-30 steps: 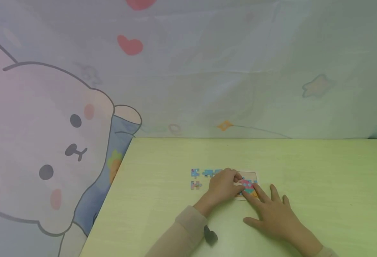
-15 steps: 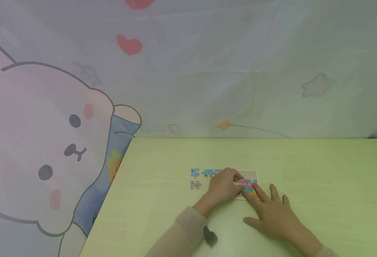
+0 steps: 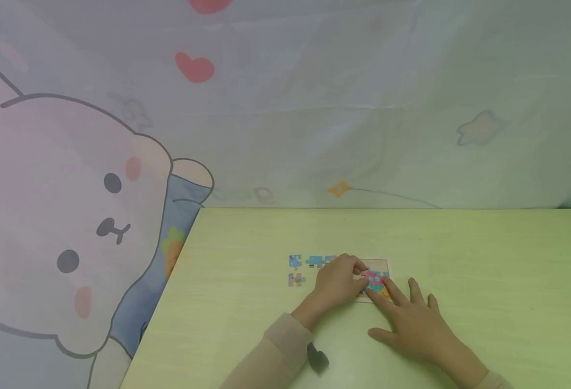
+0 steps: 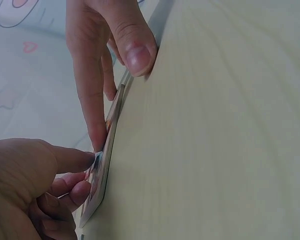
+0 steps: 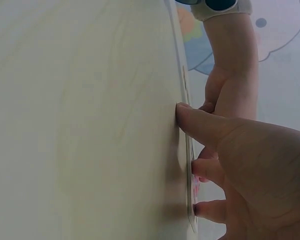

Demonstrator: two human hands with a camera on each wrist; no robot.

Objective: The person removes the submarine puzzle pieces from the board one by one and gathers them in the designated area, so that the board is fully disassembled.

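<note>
Puzzle tray [image 3: 377, 265]: shallow, pale, flat on the table [image 3: 499, 292], beneath my fingertips.
Fitted pieces [image 3: 375, 279]: pink and blue, inside the tray, between the fingertips of my two hands.
Left hand [image 3: 336, 280]: fingers bent, thumb tip at the pieces; whether I pinch one, I cannot tell.
Right hand [image 3: 412, 321]: fingers straight and spread; index and middle tips touch the puzzle, thumb well apart from them.
Loose pieces [image 3: 296, 279]: left of my left fingers, one partly hidden by that hand.
Backdrop [image 3: 314, 135]: printed cloth, beyond all my fingers.
</note>
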